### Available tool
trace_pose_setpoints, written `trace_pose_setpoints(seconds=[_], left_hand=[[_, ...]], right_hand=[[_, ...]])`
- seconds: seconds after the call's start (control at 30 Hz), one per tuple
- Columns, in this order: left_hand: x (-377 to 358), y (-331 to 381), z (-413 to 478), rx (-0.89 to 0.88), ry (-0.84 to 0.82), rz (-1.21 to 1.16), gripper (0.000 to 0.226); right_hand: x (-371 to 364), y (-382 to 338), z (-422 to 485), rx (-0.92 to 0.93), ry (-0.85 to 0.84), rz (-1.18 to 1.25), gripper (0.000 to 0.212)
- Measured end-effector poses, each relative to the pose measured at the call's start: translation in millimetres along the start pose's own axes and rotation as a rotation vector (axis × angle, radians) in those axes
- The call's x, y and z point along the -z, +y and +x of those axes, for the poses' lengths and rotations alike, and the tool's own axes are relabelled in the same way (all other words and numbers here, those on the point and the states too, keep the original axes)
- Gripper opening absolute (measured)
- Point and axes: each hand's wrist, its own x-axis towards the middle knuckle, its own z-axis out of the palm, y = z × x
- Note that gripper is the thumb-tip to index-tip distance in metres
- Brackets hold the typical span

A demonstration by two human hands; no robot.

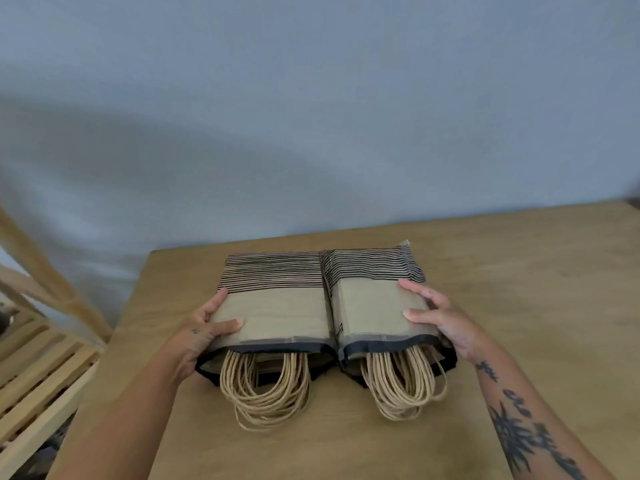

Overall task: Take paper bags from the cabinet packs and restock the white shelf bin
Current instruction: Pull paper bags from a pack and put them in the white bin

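Two packs of brown paper bags lie side by side on a wooden table top (519,271), each in a clear wrapper with black stripes at the far end. Bundles of twine handles (266,393) spill out of the open near ends. My left hand (204,330) grips the left edge of the left pack (277,306), thumb on top and fingers underneath. My right hand (440,313) grips the right edge of the right pack (370,303) the same way. No white shelf bin is in view.
A slatted wooden rack (38,368) stands low at the left, with a slanted wooden post (45,271) rising from it. A grey-blue wall runs behind the table. The table's left edge drops off close to my left forearm.
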Motion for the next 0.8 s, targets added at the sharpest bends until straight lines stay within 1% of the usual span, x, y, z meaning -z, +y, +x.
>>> trace_pose_setpoints(seconds=[0.07,0.13,0.2,0.23,0.27,0.3,0.37,0.43,0.53,0.6,0.67,0.8], left_hand=[[2.5,5.3,0.3,-0.004,-0.015,0.108,0.079],[-0.8,18.6,-0.4,-0.022,0.014,0.262,0.079],[-13.6,37.4,1.2,-0.107,0.081,0.561,0.08],[-24.5,46.9,1.6,-0.18,0.092,0.716,0.078],[-38.5,54.2,0.9,-0.275,0.069,0.823,0.074],[-54.7,58.9,-0.2,-0.382,0.014,0.876,0.069],[-90.6,61.5,-3.7,-0.583,-0.147,0.905,0.057],[-122.5,56.4,-6.1,-0.685,-0.29,0.936,0.052],[-152.3,44.4,-0.9,-0.734,-0.414,1.076,0.053],[-161.7,33.8,1.6,-0.693,-0.45,1.149,0.05],[-165.4,20.2,1.3,-0.669,-0.435,1.209,0.047],[-166.2,5.3,-3.2,-0.689,-0.368,1.315,0.048]], right_hand=[[-2.3,-1.3,-4.8,-0.002,0.001,-0.027,0.049],[-6.4,-0.5,-10.1,0.025,0.046,-0.076,0.05],[-10.2,0.7,-16.6,0.072,0.135,-0.156,0.049],[-11.6,1.7,-20.4,0.093,0.184,-0.204,0.047],[-12.7,3.1,-24.9,0.11,0.229,-0.253,0.045],[-13.9,4.9,-30.4,0.125,0.268,-0.298,0.043],[-17.9,9.5,-43.3,0.147,0.337,-0.356,0.041],[-24.9,16.5,-57.9,0.172,0.379,-0.391,0.041],[-35.5,27.4,-74.7,0.221,0.412,-0.421,0.043],[-40.1,31.9,-81.1,0.254,0.446,-0.446,0.045],[-44.4,34.7,-85.6,0.263,0.487,-0.461,0.048],[-51.3,44.5,-91.1,0.248,0.514,-0.45,0.053]])
